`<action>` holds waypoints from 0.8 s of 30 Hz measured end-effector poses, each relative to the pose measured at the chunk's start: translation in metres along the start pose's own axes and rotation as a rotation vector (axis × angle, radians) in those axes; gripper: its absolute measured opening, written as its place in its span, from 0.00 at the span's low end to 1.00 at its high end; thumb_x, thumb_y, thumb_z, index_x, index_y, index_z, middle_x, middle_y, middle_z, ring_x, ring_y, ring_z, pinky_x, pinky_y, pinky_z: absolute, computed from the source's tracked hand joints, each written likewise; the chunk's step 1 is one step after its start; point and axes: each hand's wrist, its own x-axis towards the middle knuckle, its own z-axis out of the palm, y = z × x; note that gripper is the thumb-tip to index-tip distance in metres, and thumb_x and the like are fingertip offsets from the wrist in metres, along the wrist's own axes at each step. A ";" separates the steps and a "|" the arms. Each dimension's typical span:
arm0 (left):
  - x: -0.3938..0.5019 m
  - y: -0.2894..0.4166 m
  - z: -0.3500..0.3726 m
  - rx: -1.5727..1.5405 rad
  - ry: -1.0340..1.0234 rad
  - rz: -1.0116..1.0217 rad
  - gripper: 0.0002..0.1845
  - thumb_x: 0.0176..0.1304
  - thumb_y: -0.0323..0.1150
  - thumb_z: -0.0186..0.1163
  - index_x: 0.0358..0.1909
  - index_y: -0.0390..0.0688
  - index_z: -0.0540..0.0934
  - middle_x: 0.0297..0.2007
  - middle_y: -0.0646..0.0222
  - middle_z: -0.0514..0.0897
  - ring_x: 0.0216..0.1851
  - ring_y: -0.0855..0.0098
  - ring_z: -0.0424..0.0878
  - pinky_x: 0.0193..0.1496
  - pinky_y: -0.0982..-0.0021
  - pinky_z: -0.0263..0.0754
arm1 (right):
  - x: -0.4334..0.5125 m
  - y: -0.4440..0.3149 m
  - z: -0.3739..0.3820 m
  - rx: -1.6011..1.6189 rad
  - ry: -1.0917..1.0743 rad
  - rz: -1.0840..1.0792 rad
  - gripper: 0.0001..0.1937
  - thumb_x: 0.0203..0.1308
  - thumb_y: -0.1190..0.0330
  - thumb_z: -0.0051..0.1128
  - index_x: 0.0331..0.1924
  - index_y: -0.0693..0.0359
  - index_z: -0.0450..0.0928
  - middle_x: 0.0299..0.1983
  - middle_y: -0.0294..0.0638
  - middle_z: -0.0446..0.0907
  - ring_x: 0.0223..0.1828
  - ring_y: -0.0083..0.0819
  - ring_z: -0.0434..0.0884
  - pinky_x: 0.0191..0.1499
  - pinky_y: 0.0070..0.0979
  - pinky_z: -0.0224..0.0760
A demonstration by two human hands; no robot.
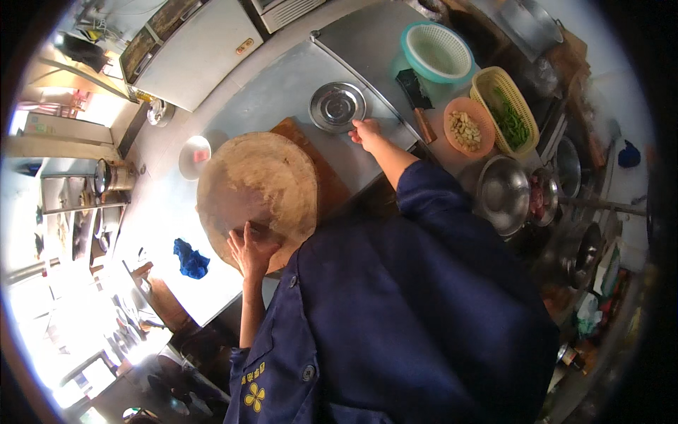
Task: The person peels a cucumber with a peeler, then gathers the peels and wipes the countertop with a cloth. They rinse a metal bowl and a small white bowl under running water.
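My left hand (251,253) rests with fingers spread at the near edge of a thick round wooden chopping block (259,185). It holds nothing that I can see. Out to the right, my right hand (365,132) has its fingers closed on the rim of a round stainless steel dish (337,106), which sits on the metal worktop (265,90). A brown wooden board (318,153) shows from beneath the block's right side. Left of the block stands a white bowl (188,164) with a small pink piece in it.
A cleaver (416,93) lies right of the dish. Beyond it are a teal colander (410,50), an orange basket (453,138) of garlic cloves and a yellow basket (479,87) of green vegetables. Steel bowls (503,196) stand at my right; a blue cloth (190,258) lies left.
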 end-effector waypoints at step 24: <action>0.071 0.070 0.035 -1.588 -0.810 0.096 0.28 0.77 0.23 0.53 0.78 0.40 0.66 0.67 0.55 0.77 0.64 0.55 0.80 0.63 0.53 0.81 | -0.331 0.130 -0.039 0.332 -0.273 -0.065 0.12 0.74 0.62 0.63 0.51 0.61 0.85 0.41 0.36 0.87 0.35 0.21 0.81 0.34 0.21 0.75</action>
